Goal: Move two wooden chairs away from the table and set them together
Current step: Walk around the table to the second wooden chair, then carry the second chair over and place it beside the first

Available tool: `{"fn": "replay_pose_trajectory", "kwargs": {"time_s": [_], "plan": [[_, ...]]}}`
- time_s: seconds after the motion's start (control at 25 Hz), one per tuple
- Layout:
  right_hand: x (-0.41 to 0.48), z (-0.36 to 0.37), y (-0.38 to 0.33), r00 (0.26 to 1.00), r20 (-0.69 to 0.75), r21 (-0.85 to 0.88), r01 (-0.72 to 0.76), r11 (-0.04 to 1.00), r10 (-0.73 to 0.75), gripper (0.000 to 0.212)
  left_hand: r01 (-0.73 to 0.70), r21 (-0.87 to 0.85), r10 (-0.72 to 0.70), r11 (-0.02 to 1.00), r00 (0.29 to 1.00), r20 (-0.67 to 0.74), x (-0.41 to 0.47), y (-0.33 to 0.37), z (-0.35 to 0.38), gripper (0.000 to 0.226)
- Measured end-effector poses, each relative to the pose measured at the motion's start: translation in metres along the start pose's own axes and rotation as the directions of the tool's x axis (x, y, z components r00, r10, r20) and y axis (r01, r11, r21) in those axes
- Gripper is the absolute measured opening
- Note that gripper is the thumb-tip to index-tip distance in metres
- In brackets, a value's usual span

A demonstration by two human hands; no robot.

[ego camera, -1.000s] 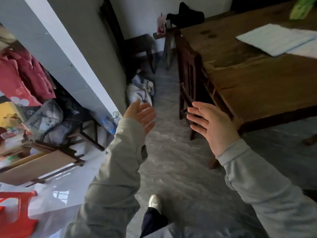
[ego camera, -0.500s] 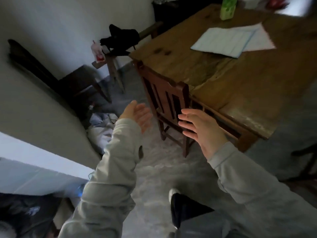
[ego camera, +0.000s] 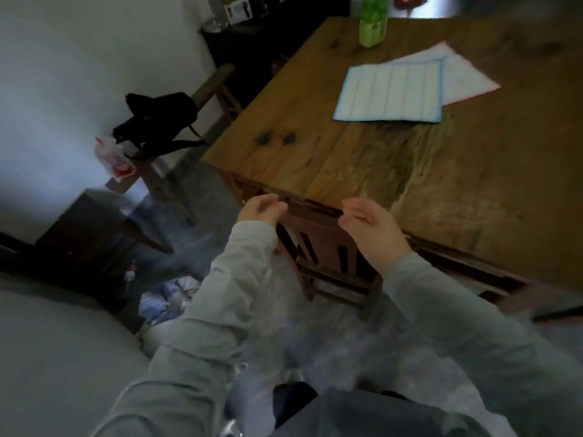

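Observation:
A dark reddish wooden chair (ego camera: 321, 238) is pushed in under the near edge of the big wooden table (ego camera: 331, 159), and only its slatted back and rear legs show. My left hand (ego camera: 262, 211) hovers at the left end of the chair's top rail, fingers half curled, fingertips at the rail. My right hand (ego camera: 369, 225) is over the right end of the rail, fingers and thumb curved apart in a C, holding nothing. A second, darker wooden chair (ego camera: 91, 231) stands against the white wall on the left, blurred.
On the table lie a light blue cloth (ego camera: 391, 93) and a green bottle (ego camera: 373, 23). A wooden bench (ego camera: 214, 86) carries a black bag (ego camera: 157, 121) and a red-and-white plastic bag (ego camera: 113, 156). Crumpled clothes (ego camera: 170, 298) lie on the grey floor. A wall corner (ego camera: 63, 357) juts in at the lower left.
I have stepped closer and my view has swung right toward the table. Both hands have moved forward from open, raised palms to curled fingers at the chair's top rail.

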State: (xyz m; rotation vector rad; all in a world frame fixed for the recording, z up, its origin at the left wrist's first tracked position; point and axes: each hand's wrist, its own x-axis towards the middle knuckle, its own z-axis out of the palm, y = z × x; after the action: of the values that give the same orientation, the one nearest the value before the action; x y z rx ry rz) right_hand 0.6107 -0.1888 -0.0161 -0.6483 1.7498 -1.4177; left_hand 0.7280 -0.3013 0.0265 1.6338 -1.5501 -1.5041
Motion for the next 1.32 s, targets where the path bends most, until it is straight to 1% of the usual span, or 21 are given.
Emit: {"fn": "replay_pose_trajectory", "kwargs": {"time_s": [0.08,0.12,0.16,0.24,0.28,0.32,0.36,0.4,0.44,0.48,0.52,0.56,0.64,0.72,0.76,0.8,0.88,0.96,1.08,1.2,1.32], "plan": [[0.015,0.013,0.002,0.999,-0.05,-0.108,0.002,0.994,-0.008,0.039,-0.222,0.152,0.199,0.963,0.968,0.154,0.03,-0.006,-0.006,0.048],[0.022,0.02,0.004,0.997,-0.077,-0.176,-0.005,0.984,-0.009,0.044,-0.317,0.233,0.257,0.919,0.932,0.254,0.047,-0.008,-0.008,0.057],[0.029,0.026,0.007,0.994,-0.113,-0.227,-0.023,0.974,-0.003,0.051,-0.413,0.333,0.29,0.848,0.886,0.363,0.064,-0.009,-0.01,0.066],[0.035,0.035,0.011,0.99,-0.141,-0.344,-0.043,0.938,-0.007,0.066,-0.586,0.509,0.301,0.63,0.789,0.536,0.088,-0.013,-0.012,0.081],[0.035,0.039,0.013,0.99,-0.139,-0.435,-0.043,0.899,-0.02,0.074,-0.665,0.557,0.288,0.496,0.732,0.617,0.096,-0.016,-0.012,0.088],[0.036,0.041,0.015,0.99,-0.138,-0.545,-0.04,0.837,-0.042,0.081,-0.739,0.581,0.256,0.341,0.667,0.7,0.105,-0.019,-0.01,0.094],[0.038,0.042,0.017,0.989,-0.127,-0.663,-0.028,0.748,-0.075,0.087,-0.796,0.579,0.205,0.176,0.605,0.77,0.113,-0.021,-0.008,0.099],[0.039,0.042,0.02,0.989,-0.097,-0.774,-0.006,0.634,-0.109,0.09,-0.829,0.559,0.149,0.022,0.555,0.818,0.119,-0.024,-0.004,0.102],[0.041,0.043,0.024,0.99,-0.057,-0.861,0.017,0.508,-0.13,0.091,-0.839,0.533,0.1,-0.105,0.525,0.845,0.124,-0.026,-0.001,0.103],[0.042,0.044,0.027,0.991,-0.022,-0.919,0.031,0.393,-0.131,0.09,-0.837,0.51,0.065,-0.196,0.508,0.859,0.127,-0.026,0.003,0.103],[0.044,0.045,0.03,0.993,0.007,-0.953,0.041,0.299,-0.114,0.087,-0.834,0.492,0.038,-0.25,0.5,0.865,0.13,-0.026,0.007,0.102],[0.046,0.046,0.032,0.995,0.035,-0.973,0.055,0.225,-0.091,0.083,-0.835,0.477,0.013,-0.274,0.493,0.87,0.132,-0.025,0.011,0.1],[0.051,0.046,0.034,0.995,0.069,-0.99,0.078,0.121,-0.071,0.073,-0.852,0.425,-0.027,-0.305,0.454,0.891,0.134,-0.023,0.017,0.097],[0.055,0.042,0.034,0.996,0.077,-0.996,0.078,0.034,-0.045,0.071,-0.867,0.381,-0.066,-0.322,0.422,0.904,0.135,-0.022,0.023,0.09],[0.057,0.039,0.033,0.997,0.068,-0.997,0.069,0.022,-0.029,0.072,-0.869,0.377,-0.081,-0.321,0.422,0.903,0.136,-0.021,0.027,0.084],[0.059,0.037,0.031,0.998,0.053,-0.998,0.054,0.044,-0.02,0.069,-0.868,0.383,-0.086,-0.317,0.428,0.9,0.136,-0.02,0.03,0.076],[0.062,0.035,0.029,0.999,0.027,-0.995,0.03,0.096,-0.024,0.053,-0.862,0.407,-0.06,-0.302,0.443,0.895,0.136,-0.02,0.031,0.064],[0.065,0.034,0.027,0.999,0.038,-0.997,0.04,0.068,-0.024,0.042,-0.864,0.418,-0.015,-0.28,0.439,0.898,0.136,-0.022,0.028,0.057],[0.066,0.035,0.03,0.997,0.076,-0.996,0.077,0.037,-0.021,0.042,-0.867,0.423,0.042,-0.262,0.428,0.903,0.134,-0.024,0.021,0.051],[0.063,0.038,0.017,0.992,0.12,-0.992,0.121,0.035,-0.034,0.043,-0.852,0.48,0.052,-0.211,0.48,0.876,0.129,-0.015,0.011,0.048],[0.059,0.038,-0.005,0.986,0.166,-0.986,0.166,0.01,0.013,0.049,-0.832,0.523,0.036,-0.184,0.526,0.85,0.116,-0.001,0.0,0.05]]}}
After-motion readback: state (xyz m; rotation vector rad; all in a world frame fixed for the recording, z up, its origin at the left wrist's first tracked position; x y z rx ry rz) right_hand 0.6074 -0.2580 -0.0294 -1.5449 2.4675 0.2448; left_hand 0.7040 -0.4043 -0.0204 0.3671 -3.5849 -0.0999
